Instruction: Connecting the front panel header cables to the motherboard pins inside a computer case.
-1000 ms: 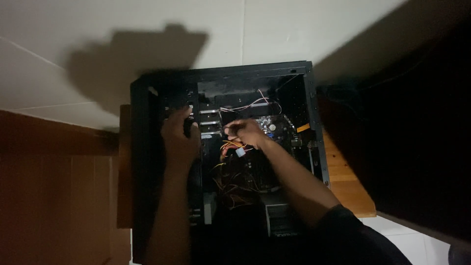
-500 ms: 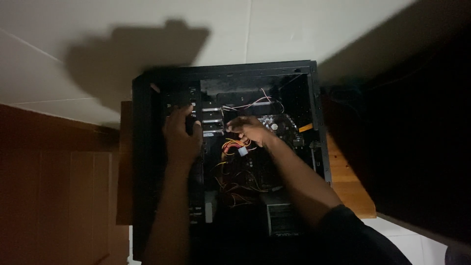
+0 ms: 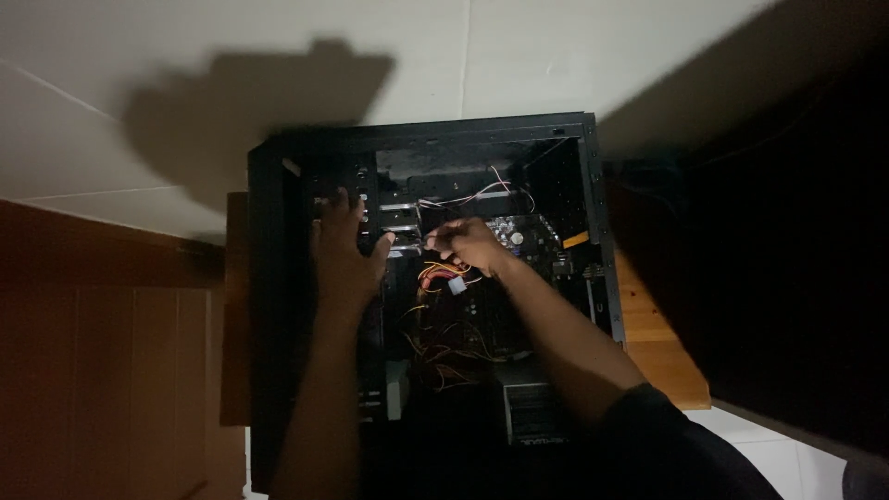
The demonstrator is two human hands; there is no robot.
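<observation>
A black computer case (image 3: 278, 306) lies open on its side below me, in dim light. My left hand (image 3: 343, 250) rests flat on the drive bay frame (image 3: 394, 218) at the left inside of the case, fingers spread. My right hand (image 3: 468, 243) reaches into the middle, fingertips pinched at a small part beside the drive bays; what it pinches is too dark to tell. Just under that hand hangs a bundle of orange, yellow and red wires (image 3: 435, 276) with a white plug (image 3: 456, 285). The motherboard (image 3: 528, 236) lies to the right of my right hand.
The case sits on a wooden table (image 3: 657, 352) that shows at its right side. White and red thin wires (image 3: 482, 190) run across the top of the case. A power supply box (image 3: 528, 412) sits low in the case. Pale floor tiles (image 3: 519, 65) lie beyond; a brown wooden surface (image 3: 102, 370) is on the left.
Both hands stay at nearly the same spots in the case. My right hand has shifted slightly left toward the drive bays; the view has drifted a little.
</observation>
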